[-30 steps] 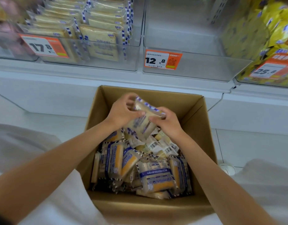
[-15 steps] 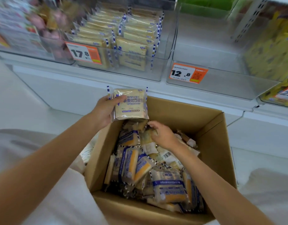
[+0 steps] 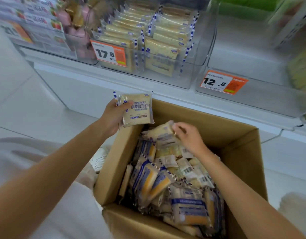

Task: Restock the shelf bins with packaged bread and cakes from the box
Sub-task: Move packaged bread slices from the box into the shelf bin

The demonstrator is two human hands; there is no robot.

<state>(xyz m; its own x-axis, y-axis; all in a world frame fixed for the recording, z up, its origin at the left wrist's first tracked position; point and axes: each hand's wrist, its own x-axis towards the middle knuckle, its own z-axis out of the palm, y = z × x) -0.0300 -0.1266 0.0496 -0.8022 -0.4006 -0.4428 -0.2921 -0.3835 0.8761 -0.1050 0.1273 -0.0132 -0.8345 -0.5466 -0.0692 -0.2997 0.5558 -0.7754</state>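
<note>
Right hand (image 3: 188, 137) now on second packet (image 3: 160, 133)

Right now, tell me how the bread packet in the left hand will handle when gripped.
Probably light: the left hand holds the bread packet upright by one side alone. Likely soft, so squeezing could crush it; it looks like sliced bread in thin film. That glossy film may slip.
</note>
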